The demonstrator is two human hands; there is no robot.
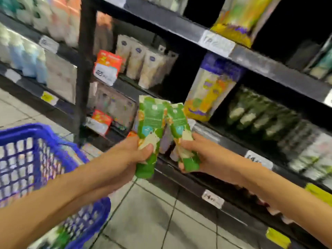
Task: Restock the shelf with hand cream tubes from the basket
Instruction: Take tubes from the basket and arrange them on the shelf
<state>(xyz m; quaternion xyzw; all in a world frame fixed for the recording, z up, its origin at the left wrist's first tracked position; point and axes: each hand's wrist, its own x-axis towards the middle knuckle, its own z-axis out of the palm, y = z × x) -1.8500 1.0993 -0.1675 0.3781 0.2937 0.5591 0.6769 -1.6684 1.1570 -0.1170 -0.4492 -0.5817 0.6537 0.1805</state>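
Blue basket (36, 155) sits nearest, at left. Left hand (133, 153) and right hand (208, 155) each grip green tubes (150, 123) low down. The tops bumping together could loosen one.

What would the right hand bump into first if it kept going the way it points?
Most likely the green tube gripped by the left hand: the right hand, holding a second tube, points leftward at it. Depth is unclear.

The hand cream tubes (149, 133) are soft plastic with a smooth, faintly glossy printed skin. The basket (41, 131) is blue moulded plastic lattice with a slight sheen. The shelf (86, 69) looks like dark, matt painted metal. The pouch (208, 90) on it is shiny film. The price tag (212, 196) looks like paper. The floor (149, 221) is smooth pale tile.
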